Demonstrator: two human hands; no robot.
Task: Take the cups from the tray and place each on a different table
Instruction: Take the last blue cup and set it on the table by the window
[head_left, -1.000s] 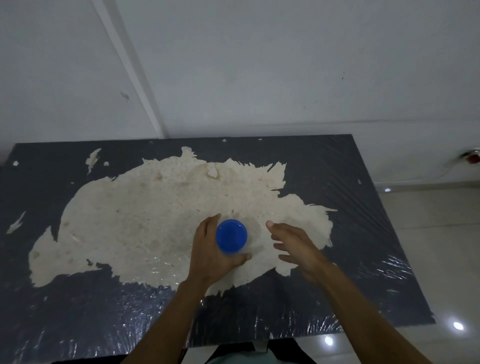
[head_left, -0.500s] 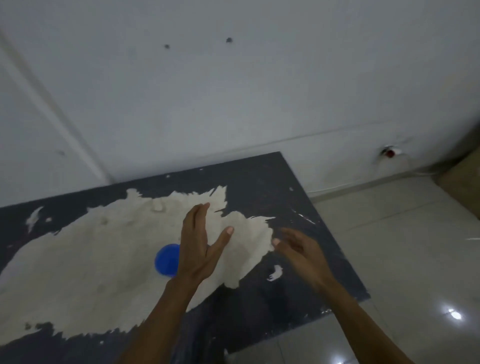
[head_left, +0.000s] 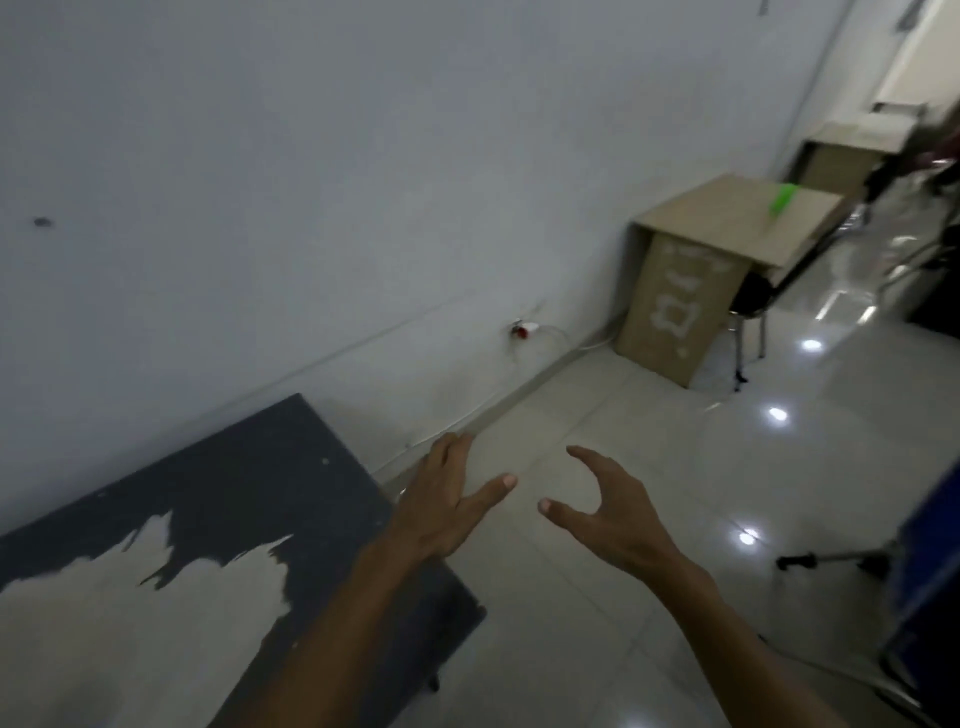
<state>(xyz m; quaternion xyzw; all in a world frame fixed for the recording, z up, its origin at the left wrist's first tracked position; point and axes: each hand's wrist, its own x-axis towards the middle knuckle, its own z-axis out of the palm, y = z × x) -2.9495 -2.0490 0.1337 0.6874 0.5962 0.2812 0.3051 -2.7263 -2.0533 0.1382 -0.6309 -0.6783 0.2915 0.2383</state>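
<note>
Head view, person standing at the right end of a dark table (head_left: 291, 467) whose top is worn to a pale patch. Both hands are raised over the floor (head_left: 649, 467) just past the table's far right corner, and neither holds anything. The left hand (head_left: 441, 499) has its fingers straight and together, thumb spread to the side; its wrist lies over the table's right edge. The right hand (head_left: 608, 512) is loosely cupped, fingers and thumb curved apart around empty air, with a clear gap between it and the left hand. No cup shows on the part of the dark table that is in view, and no tray can be seen anywhere. A green cup (head_left: 783, 198) stands on a light wooden desk (head_left: 727, 223) against the wall, near that desk's far right edge and well apart from both hands, ahead and to the right. A second, similar desk (head_left: 852, 140) stands beyond it; whether anything rests on it cannot be told. A blue object (head_left: 930, 561) at the right border is too cropped to identify. Judgement of progress: at least one cup appears already placed, on the wooden desk, and the empty hands suggest the person is between deliveries. How many cups remain on the tray cannot be judged from this view.
</note>
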